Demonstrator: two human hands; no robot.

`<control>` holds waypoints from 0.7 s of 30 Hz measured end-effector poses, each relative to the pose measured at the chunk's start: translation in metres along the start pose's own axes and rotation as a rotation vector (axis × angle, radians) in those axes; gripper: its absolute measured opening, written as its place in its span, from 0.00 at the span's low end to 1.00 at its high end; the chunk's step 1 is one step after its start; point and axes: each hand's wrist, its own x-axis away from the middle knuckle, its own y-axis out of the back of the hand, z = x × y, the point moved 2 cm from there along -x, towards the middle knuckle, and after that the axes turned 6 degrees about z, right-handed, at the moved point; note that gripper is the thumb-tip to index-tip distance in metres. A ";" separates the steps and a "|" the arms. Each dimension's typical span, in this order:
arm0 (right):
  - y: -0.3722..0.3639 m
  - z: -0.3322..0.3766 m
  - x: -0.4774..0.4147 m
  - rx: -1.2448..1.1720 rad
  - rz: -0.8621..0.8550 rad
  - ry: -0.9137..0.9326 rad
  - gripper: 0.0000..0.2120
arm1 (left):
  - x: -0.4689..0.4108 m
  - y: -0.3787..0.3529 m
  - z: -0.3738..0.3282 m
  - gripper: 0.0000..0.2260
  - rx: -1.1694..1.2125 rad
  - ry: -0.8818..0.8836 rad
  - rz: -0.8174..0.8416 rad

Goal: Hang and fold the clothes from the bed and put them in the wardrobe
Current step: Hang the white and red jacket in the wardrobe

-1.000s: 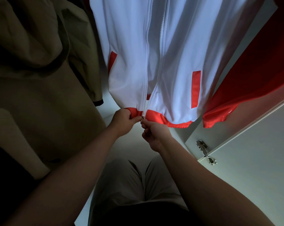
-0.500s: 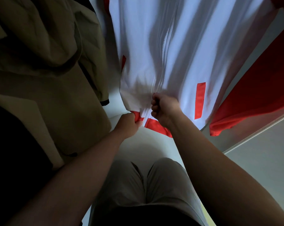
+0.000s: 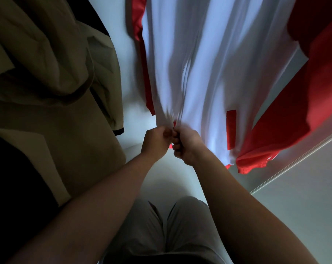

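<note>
1. Noted drop of right grip point(image 3: 188, 145) from higher up the zip point(image 3: 184, 77) half a second ago, back to hem level and now touching left grip point(image 3: 157, 138).
2. Located white jacket point(image 3: 209, 54) hanging inside wardrobe point(image 3: 119, 54), between tan coat point(image 3: 56, 92) and red garment point(image 3: 304, 121).
3. Both grips curled tight, pinching jacket fabric at foot of zip. Hold on slider hidden by fingers. Cannot tell how far zip is closed because of blur.
4. Progress, as judged: hanging of this jacket done, fastening apparently under way. Bed and any remaining clothes out of view, so remainder unknown.
5. Pose: both forearms raised forward and upward, wrists converging under hem, backs of hands toward camera.
</note>
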 end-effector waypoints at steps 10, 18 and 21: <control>-0.017 0.059 0.034 0.039 -0.019 0.300 0.12 | -0.015 0.016 -0.037 0.05 -0.105 -0.163 0.021; -0.031 0.111 0.066 0.068 -0.015 0.451 0.16 | -0.026 0.022 -0.041 0.11 -0.174 -0.165 -0.040; -0.034 0.123 0.076 0.131 -0.026 0.490 0.16 | -0.028 0.035 -0.068 0.11 -0.058 -0.273 -0.096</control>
